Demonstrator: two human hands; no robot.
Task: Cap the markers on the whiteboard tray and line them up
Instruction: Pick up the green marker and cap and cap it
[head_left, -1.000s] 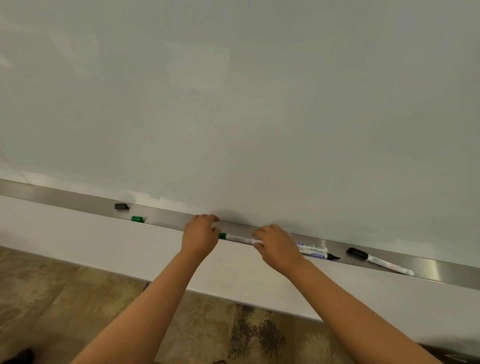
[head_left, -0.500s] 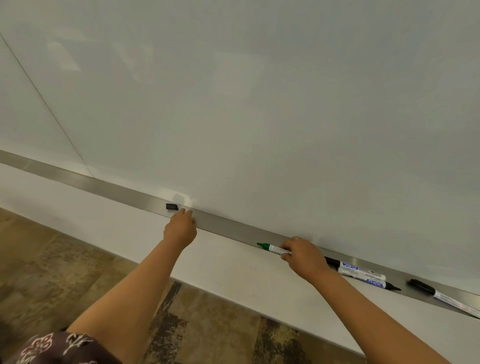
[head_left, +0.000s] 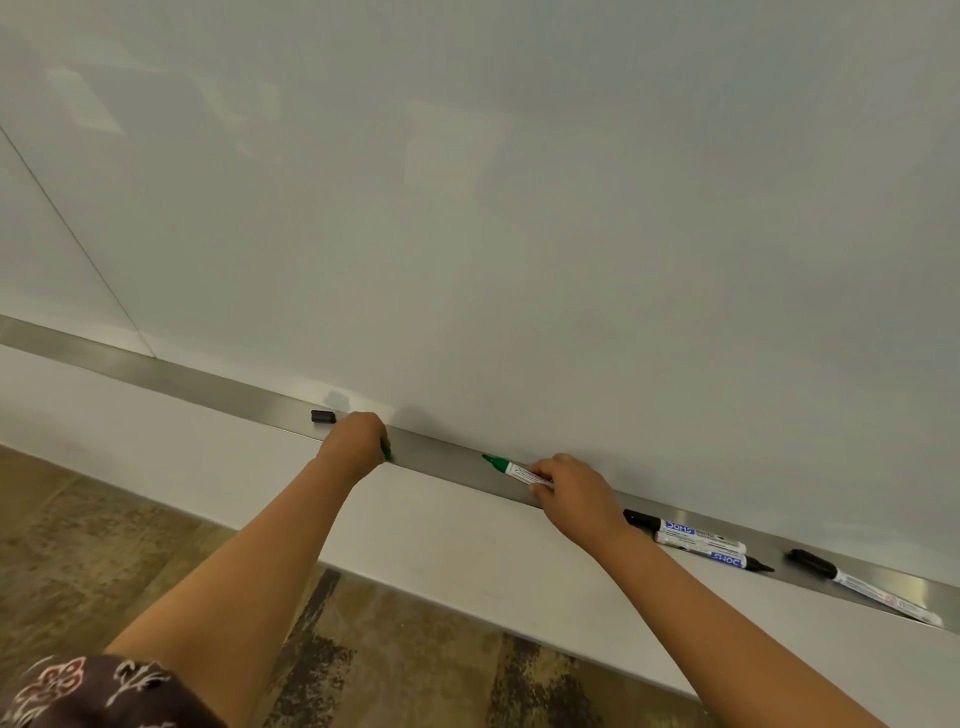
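A long metal tray runs under the whiteboard. My right hand grips an uncapped green marker, its tip pointing left just above the tray. My left hand is closed over the green cap, of which only a sliver shows below the fingers. A loose black cap lies on the tray just left of that hand. Two blue-labelled markers lie side by side right of my right hand, the front one with its tip bare. A black-capped marker lies farther right.
The whiteboard fills the upper view, with a seam at the left. A white wall panel sits below the tray, then brown patterned floor. A dark floral sleeve shows at the bottom left.
My left hand slid left along the tray from the green marker to the green cap and closed over it. My right hand kept the green marker and raised it slightly. The view panned left.
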